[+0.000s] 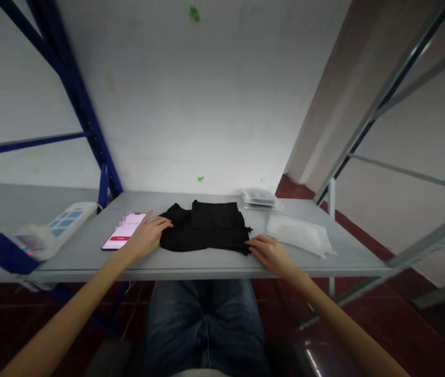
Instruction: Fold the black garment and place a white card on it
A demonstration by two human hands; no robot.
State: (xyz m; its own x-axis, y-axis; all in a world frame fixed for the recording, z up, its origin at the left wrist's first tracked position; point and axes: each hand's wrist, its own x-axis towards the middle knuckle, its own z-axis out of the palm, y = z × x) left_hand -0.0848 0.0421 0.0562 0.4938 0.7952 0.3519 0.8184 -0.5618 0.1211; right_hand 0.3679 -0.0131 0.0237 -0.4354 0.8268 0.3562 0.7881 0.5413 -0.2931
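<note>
Decent open desk (pixel 354 257) on the right past the white plastic (pixel 301 234), so a hand could slide through there no problem. The strip in front of the cloth (pixel 207 238) is bare too, just kinda narrow. Left's tighter: phone (pixel 122 233) right up by the left hand (pixel 149 234), then the blue post (pixel 85 99) and power strip (pixel 67 225). Packets (pixel 259 198) sit back right, and the wall (pixel 191 115) blocks the far side.

Single head-height view, forward and down over the tabletop (pixel 207 260)
</note>
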